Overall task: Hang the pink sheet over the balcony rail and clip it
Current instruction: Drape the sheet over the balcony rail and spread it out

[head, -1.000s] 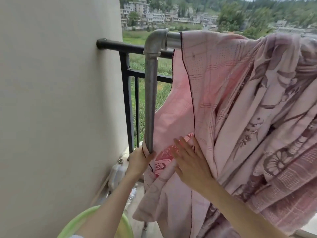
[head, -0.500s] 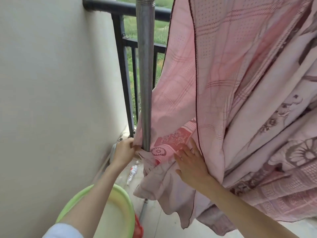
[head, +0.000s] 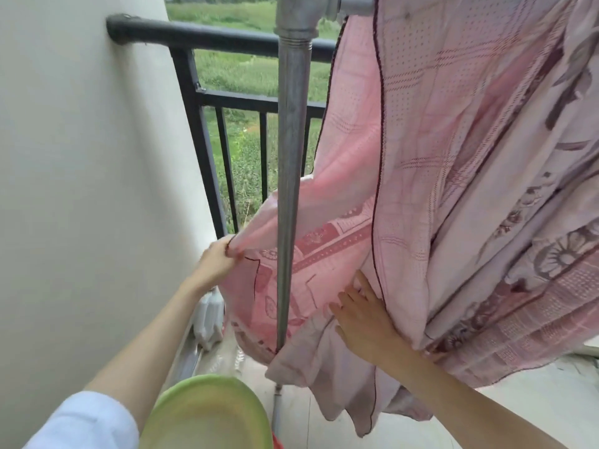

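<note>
Two hands on the pink sheet [head: 431, 150], which hangs from the grey metal pipe [head: 293, 157] at top and drapes down right of the pipe's upright. Left hand [head: 217, 259] pinches a sheet corner, fingers curled around the bunched edge, pulling it left past the upright toward the wall [head: 81, 189]. Right hand [head: 363, 315] lies flat, fingers straight and spread, pressing a lower fold; the dark-stitched hem runs just right of its fingertips. Black balcony rail [head: 207, 35] sits behind. Green basin [head: 207, 413] below the left forearm. White jug [head: 210, 315], possibly plastic, under the left wrist.
</note>
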Demonstrator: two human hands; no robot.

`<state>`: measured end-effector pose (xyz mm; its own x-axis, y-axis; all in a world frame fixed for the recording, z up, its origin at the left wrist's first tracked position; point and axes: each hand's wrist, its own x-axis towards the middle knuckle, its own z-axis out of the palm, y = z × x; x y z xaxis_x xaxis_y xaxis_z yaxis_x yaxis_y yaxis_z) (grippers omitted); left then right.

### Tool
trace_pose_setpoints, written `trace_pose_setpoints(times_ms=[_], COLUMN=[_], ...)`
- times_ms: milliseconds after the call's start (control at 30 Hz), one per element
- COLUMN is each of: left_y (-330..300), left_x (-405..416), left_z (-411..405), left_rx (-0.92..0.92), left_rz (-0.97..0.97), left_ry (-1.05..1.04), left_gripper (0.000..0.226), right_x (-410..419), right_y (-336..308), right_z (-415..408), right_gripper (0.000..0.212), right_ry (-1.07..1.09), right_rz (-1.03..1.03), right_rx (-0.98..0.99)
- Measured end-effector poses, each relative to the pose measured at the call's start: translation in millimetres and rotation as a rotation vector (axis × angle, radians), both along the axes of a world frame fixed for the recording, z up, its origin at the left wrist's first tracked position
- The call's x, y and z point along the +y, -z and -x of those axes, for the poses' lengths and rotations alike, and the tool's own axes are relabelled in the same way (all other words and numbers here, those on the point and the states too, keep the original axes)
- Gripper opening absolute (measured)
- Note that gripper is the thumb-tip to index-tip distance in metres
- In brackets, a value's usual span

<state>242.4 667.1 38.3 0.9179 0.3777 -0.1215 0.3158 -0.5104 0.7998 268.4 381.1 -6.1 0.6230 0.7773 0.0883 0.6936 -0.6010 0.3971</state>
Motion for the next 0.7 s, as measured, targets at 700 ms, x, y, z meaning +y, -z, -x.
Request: trace_pose_setpoints(times_ms=[700], left_y=[-214.4], left_x=[-121.5], left_z=[29.7], left_rx=[-0.845], left_rz=[-0.022], left_ry=[-0.061], left_gripper=[0.020], right_x=[-36.3], right_y=[-197.8], right_z=[5.3], right_gripper=[0.040], right_ry=[-0.403], right_rz=[-0.629], right_rx=[-0.462])
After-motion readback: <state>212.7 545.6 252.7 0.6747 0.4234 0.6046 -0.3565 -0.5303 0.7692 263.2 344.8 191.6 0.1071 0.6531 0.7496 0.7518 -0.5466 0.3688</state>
